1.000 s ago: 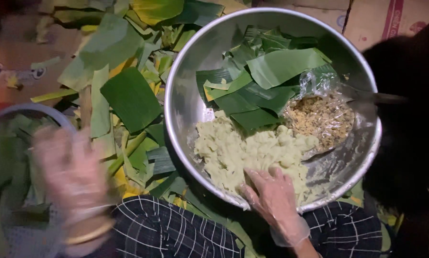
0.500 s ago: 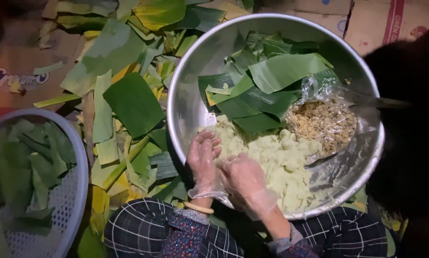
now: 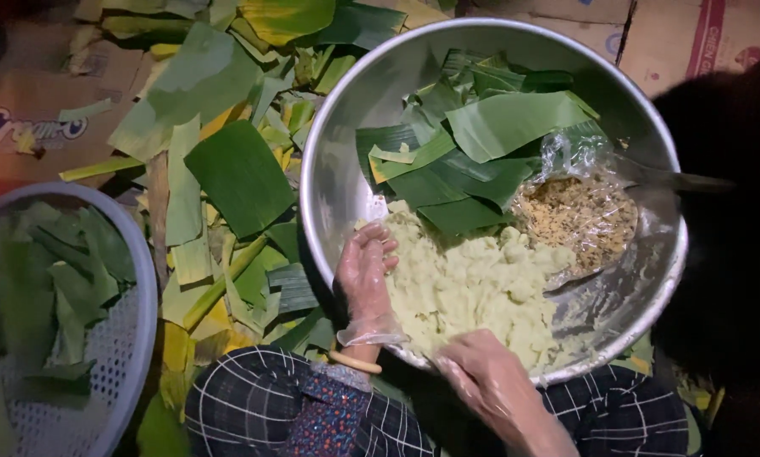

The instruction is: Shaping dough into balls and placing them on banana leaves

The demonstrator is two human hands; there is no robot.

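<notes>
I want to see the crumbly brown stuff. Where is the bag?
The clear bag lies inside the metal bowl, on its right side, between the green leaves and the pale dough.

A large metal bowl (image 3: 337, 169) is set on the right, on a floor covered with cut leaf pieces (image 3: 236, 173) and flattened cardboard (image 3: 24, 110). Inside the bowl, a mound of dough (image 3: 473, 283) is heaped at the near side, folded leaves (image 3: 481, 135) are stacked at the far side, and a plastic bag of filling (image 3: 579, 216) is placed to the right of the dough. A mesh basket (image 3: 134, 279) holding leaves is found at the near left. The left hand (image 3: 364, 275) is laid on the dough's left edge; the right hand (image 3: 490, 385) is positioned at the bowl's near rim.
</notes>
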